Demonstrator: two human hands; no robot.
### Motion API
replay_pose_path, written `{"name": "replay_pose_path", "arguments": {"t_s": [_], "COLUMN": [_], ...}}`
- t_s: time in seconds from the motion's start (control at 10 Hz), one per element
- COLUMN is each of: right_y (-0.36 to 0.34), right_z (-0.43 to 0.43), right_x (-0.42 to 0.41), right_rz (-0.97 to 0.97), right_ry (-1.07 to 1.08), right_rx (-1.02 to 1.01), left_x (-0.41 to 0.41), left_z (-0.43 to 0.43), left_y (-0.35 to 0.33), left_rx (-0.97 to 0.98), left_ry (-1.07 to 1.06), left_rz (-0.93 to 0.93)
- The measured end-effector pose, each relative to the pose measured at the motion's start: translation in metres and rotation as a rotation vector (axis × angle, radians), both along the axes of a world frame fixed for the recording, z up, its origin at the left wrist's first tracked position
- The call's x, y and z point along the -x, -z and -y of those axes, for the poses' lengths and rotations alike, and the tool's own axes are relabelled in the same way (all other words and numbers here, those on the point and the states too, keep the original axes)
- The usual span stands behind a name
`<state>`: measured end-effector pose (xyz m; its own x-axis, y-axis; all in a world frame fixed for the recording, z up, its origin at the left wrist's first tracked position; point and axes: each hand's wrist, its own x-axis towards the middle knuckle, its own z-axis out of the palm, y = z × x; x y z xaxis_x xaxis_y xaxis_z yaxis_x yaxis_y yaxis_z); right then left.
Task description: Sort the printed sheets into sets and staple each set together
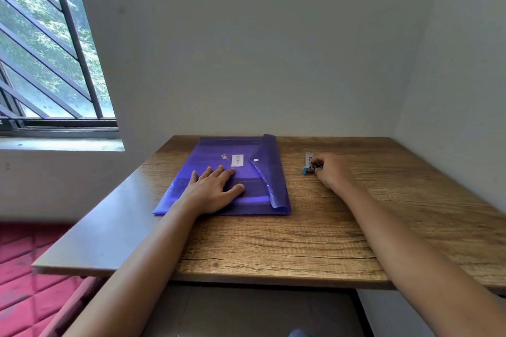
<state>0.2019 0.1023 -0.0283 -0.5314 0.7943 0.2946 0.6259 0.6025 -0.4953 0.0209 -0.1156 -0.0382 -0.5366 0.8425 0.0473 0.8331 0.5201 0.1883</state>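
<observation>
Your left hand (213, 189) presses flat, fingers spread, on the purple folder (235, 172); your right hand (330, 171), fingers curled, grips the stapler (308, 163).

A plain home room: wooden desk (315, 241) in a bare-walled corner, barred window (49, 49) left, red quilted mattress (24, 276) near left.

You have one view only, worn on your head. It faces forward and down across the table (273, 241) toward the corner wall (273, 49), close enough that the near edge runs low in frame. The wide lens takes in your left hand (212, 189) and your right hand (330, 169) gripping the stapler (308, 163) mid-frame, with the window (46, 44) far left.
</observation>
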Motion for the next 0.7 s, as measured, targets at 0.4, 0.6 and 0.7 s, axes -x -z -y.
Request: {"name": "replay_pose_path", "arguments": {"t_s": [0.4,0.6,0.7], "right_y": [-0.003,-0.011,-0.017], "right_z": [0.002,0.011,0.007], "right_x": [-0.004,-0.005,0.003], "right_rz": [-0.050,-0.213,-0.259], "right_ry": [-0.008,-0.038,-0.047], "right_rx": [0.078,-0.137,-0.283], "left_x": [0.001,0.004,0.015], "left_z": [0.000,-0.002,-0.009], "left_y": [0.001,-0.006,-0.016], "left_rx": [-0.007,-0.052,-0.163], "left_ry": [0.005,0.016,0.013], "left_rz": [0.004,0.078,0.059]}}
